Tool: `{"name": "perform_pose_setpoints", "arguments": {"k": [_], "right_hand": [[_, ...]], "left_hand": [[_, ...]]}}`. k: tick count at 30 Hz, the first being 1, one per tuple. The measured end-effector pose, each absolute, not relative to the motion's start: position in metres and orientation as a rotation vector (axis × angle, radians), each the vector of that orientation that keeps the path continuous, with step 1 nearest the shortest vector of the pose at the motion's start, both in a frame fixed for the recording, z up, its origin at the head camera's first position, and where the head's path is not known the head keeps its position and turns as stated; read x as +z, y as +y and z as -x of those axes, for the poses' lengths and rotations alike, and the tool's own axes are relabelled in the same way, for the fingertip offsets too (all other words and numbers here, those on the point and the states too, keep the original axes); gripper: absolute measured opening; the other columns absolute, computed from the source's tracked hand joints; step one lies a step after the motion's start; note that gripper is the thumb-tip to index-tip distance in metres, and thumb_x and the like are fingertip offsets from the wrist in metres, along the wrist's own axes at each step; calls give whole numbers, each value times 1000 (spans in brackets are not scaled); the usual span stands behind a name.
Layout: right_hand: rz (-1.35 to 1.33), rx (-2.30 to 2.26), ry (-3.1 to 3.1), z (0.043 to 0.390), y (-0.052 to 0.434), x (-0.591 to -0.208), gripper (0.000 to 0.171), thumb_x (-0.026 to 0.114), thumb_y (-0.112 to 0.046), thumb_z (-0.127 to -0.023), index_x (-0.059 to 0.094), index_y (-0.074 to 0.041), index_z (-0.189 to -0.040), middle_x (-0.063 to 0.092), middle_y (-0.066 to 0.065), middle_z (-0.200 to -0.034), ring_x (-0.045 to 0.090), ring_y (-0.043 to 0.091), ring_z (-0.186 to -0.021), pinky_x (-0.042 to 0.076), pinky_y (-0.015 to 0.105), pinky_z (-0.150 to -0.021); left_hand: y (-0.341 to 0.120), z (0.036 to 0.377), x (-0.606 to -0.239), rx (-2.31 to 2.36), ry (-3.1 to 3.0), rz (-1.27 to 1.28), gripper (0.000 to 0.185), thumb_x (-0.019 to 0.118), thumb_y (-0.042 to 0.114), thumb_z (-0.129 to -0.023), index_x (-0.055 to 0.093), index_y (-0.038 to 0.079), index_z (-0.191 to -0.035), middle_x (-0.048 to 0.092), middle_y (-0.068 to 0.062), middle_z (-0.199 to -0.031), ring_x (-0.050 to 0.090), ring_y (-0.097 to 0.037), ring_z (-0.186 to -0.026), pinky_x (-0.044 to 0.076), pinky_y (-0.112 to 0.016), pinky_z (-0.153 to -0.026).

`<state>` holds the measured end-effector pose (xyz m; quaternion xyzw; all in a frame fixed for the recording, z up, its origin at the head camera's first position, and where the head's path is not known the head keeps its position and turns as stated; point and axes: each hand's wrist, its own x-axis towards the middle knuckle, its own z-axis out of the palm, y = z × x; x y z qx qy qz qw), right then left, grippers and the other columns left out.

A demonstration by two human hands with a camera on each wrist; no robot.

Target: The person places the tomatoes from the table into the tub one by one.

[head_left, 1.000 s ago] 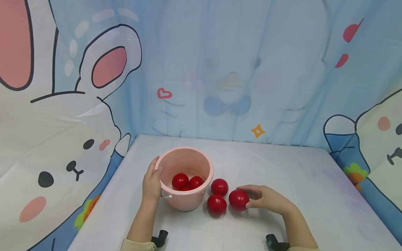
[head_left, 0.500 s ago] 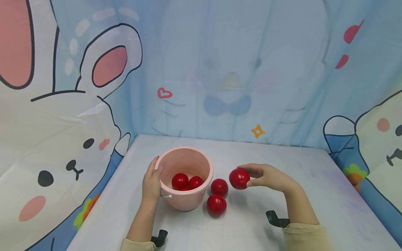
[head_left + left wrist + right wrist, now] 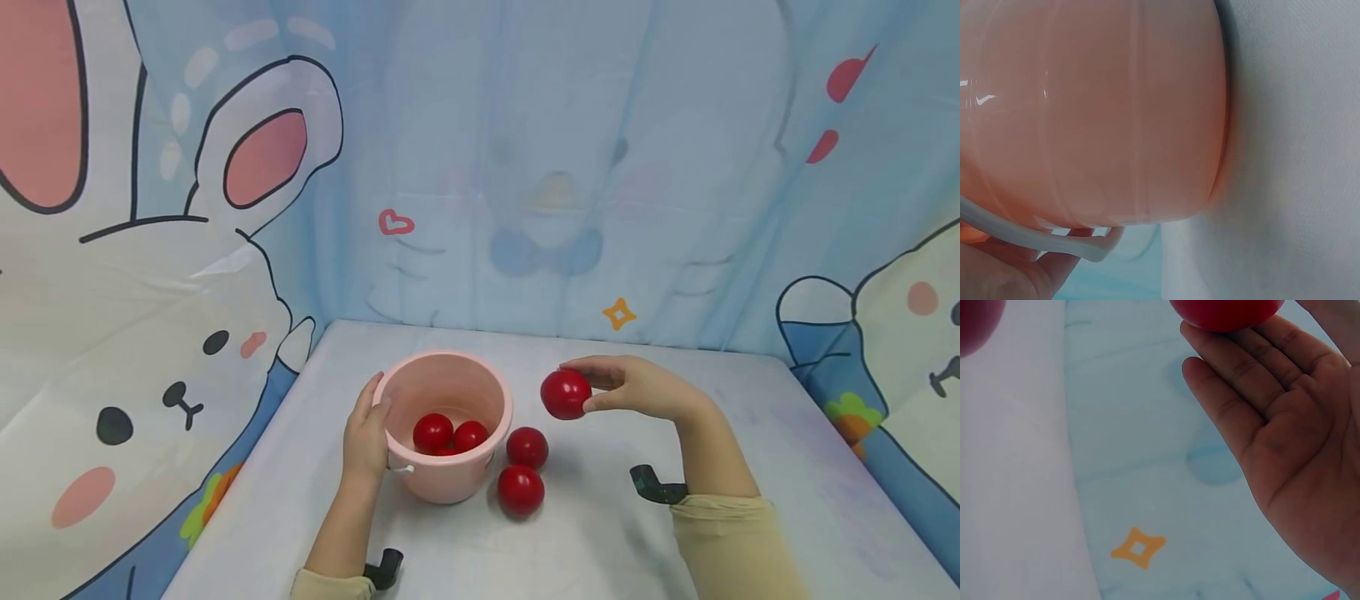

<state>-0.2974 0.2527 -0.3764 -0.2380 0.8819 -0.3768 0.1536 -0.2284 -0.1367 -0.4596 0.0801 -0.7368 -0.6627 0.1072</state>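
Observation:
A pink bucket [image 3: 442, 485] with a white handle [image 3: 1029, 239] stands upright on the table. My left hand [image 3: 366, 440] grips its left rim, the thumb over the edge; in the left wrist view the bucket's side hides much of that hand. Several red balls [image 3: 432, 433] lie inside the bucket. Above the table, right of the bucket, my right hand [image 3: 637, 388] pinches another red ball [image 3: 566, 394] between thumb and fingers. In the right wrist view the held ball [image 3: 1225, 311] is partly cut off at the top, against the fingertips of the right hand [image 3: 1291, 425].
Two red balls, a farther one [image 3: 527, 448] and a nearer one [image 3: 521, 490], rest on the table just right of the bucket. The white tabletop [image 3: 750, 467] ends at a blue printed curtain [image 3: 465, 167]. Dark wrist mounts [image 3: 657, 485] stick out beside the arms.
My right hand has lifted the red ball off the table and carried it up and away toward the back. The left hand and the bucket stay in place.

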Motion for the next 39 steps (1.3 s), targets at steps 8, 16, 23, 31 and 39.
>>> {"name": "perform_pose_setpoints", "arguments": {"k": [8,16,23,31,39], "right_hand": [[756,-1024,2510,309,232,-351,62,77,-44,-83,53,-36,-140,58,-4,-140,54,26,-131,51,44,-101],[868,-983,2444,324,198,-336,63,77,-44,-83,54,-34,-140,58,-6,-141,50,26,-137,51,44,-103],[892,-935,2406,336,162,-333,59,78,-42,-82,56,-37,-137,63,-10,-133,58,17,-128,53,42,-100],[990,-908,2320,347,118,-326,59,78,-38,-82,58,-31,-137,66,-9,-127,62,13,-121,51,41,-102],[1028,-838,2256,356,80,-325,52,77,-34,-84,61,-29,-134,68,-8,-123,63,12,-116,52,37,-101]], "left_hand": [[-138,230,-460,-1942,-2165,-239,47,39,41,-103,36,42,-149,37,14,-157,32,-23,-149,42,-52,-109],[-138,231,-462,-1926,-2165,-249,47,36,39,-103,36,40,-150,37,13,-158,31,-22,-149,40,-53,-111],[-137,231,-461,-1912,-2164,-233,47,36,38,-103,37,38,-150,38,11,-157,31,-23,-149,39,-54,-111],[-137,230,-459,-1941,-2157,-233,46,37,38,-103,37,40,-150,38,11,-157,31,-23,-149,40,-55,-110],[-135,232,-460,-1963,-2149,-269,47,41,39,-102,38,42,-148,39,12,-156,32,-22,-148,41,-56,-109]]}}
